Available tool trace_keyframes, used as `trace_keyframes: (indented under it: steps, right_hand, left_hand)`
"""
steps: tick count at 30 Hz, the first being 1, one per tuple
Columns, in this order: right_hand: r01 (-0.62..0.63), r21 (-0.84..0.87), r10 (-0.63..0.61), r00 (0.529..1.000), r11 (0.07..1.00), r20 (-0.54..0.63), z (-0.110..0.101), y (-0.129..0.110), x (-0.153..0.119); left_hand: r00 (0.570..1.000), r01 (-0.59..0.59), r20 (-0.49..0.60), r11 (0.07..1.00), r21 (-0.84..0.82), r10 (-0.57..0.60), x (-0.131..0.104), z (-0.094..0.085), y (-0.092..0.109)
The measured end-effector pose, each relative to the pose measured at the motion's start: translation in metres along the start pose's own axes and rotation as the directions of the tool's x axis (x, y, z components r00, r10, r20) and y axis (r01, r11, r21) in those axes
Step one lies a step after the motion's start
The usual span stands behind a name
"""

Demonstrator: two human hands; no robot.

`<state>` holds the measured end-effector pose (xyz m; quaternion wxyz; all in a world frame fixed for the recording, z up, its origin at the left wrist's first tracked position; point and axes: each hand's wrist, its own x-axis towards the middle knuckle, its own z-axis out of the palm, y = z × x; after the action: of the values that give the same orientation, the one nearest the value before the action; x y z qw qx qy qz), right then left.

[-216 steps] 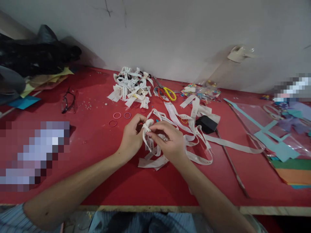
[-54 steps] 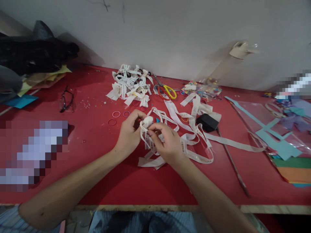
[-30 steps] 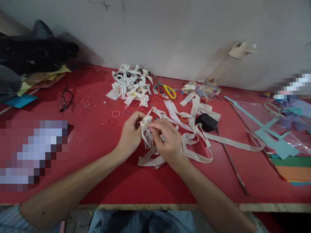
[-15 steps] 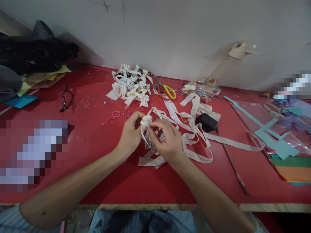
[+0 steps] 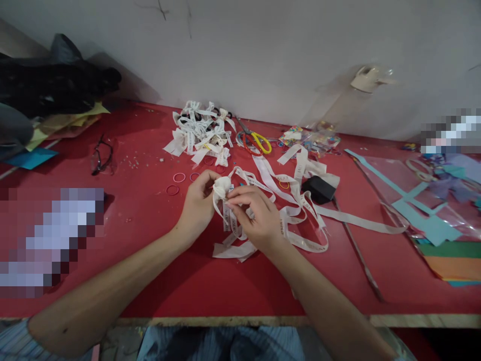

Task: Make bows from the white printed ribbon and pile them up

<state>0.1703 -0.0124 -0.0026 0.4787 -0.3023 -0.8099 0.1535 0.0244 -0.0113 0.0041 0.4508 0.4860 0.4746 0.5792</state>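
Note:
Between my two hands, just above the red table (image 5: pixel 169 291), is a white ribbon bow (image 5: pixel 221 188) with looped folds and printed tails hanging down. My left hand (image 5: pixel 199 203) is closed on the bow's left side, thumb and fingers pinching it. From the right, my right hand (image 5: pixel 255 213) pinches the ribbon near the bow's gathered middle with thumb and forefinger. Under and beyond my right hand lie loose lengths of printed white ribbon (image 5: pixel 308 244). Several small elastic bands, such as a pink one (image 5: pixel 179 177), lie left of my hands.
A pile of white ribbon bows (image 5: pixel 203 128) lies at the back, beside scissors (image 5: pixel 259 144) with red and yellow handles. Glasses (image 5: pixel 102 154) rest at left. A black block (image 5: pixel 318 189) and a thin rod (image 5: pixel 356 250) lie at right, near coloured paper (image 5: pixel 428 220).
My left hand has shifted slightly left with the bow, and more of its rounded white folds shows. My right fingers have slid a little lower on the ribbon.

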Motion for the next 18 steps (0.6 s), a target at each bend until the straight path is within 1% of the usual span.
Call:
trace_keyframes:
  steps: [5,8,13,18]
  right_hand:
    - [0.053,-0.005,-0.052,0.996,0.999,0.074,-0.0031,-0.0024,0.0022]
    - [0.078,0.004,-0.078,0.993,0.997,0.090,-0.0046,-0.0039,0.0032]
    - [0.077,0.042,-0.081,0.992,0.996,0.099,-0.0050,-0.0044,0.0027]
    - [0.103,0.082,-0.112,0.986,0.991,0.122,-0.0027,-0.0044,0.0017]
  left_hand:
    - [0.999,-0.050,0.016,0.998,0.037,0.050,0.0027,-0.0028,0.0027]
    - [0.998,-0.062,0.017,0.997,0.052,0.061,0.0031,-0.0041,0.0028]
    - [0.998,-0.063,0.011,0.996,0.057,0.062,0.0035,-0.0043,0.0022]
    - [0.993,-0.114,0.022,0.986,0.124,0.112,0.0032,-0.0036,0.0026]
